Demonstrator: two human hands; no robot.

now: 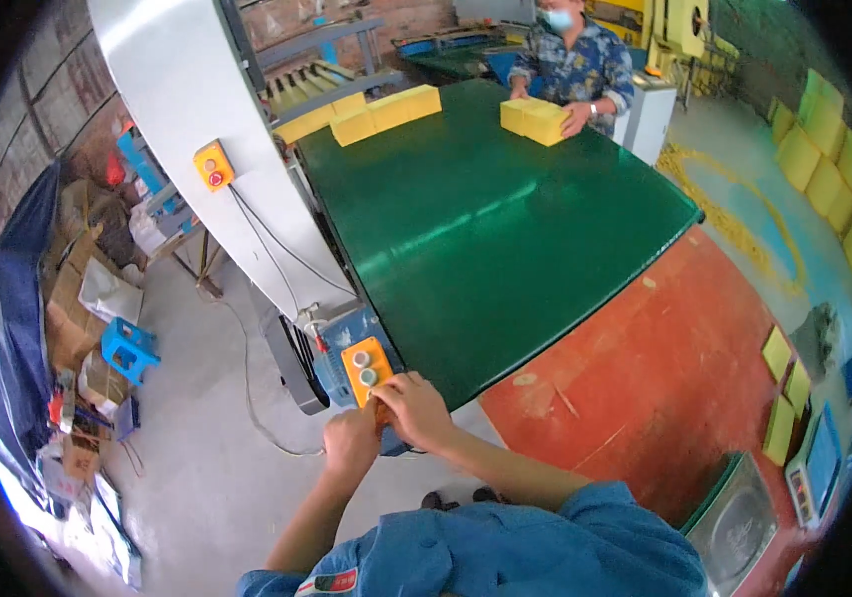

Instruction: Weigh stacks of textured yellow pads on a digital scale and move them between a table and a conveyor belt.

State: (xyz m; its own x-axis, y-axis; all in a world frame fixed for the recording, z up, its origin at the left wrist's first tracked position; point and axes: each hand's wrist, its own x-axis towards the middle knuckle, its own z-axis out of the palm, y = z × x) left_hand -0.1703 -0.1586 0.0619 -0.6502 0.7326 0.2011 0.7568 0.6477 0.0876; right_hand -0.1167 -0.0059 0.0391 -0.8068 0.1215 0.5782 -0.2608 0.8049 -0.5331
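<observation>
A yellow-orange push-button control box [364,363] with round buttons sits at the near left corner of the green conveyor belt [485,249]. My left hand [351,443] is closed at the box's lower end, thumb upward. Close beside it, my right hand [414,408] has its fingers bent over the lower right edge of the same box, near the lowest visible button. The two hands almost touch, and they partly hide the box's lower part. Across the belt a co-worker [575,70] in a mask has both hands on yellow foam-like blocks [533,120].
More yellow blocks [386,114] rest at the belt's far left. A white machine column [217,139] bears a box with a red stop button [214,178]. A red tabletop [605,368] adjoins the belt, with a scale [816,463] at right. A blue stool [129,349] stands left.
</observation>
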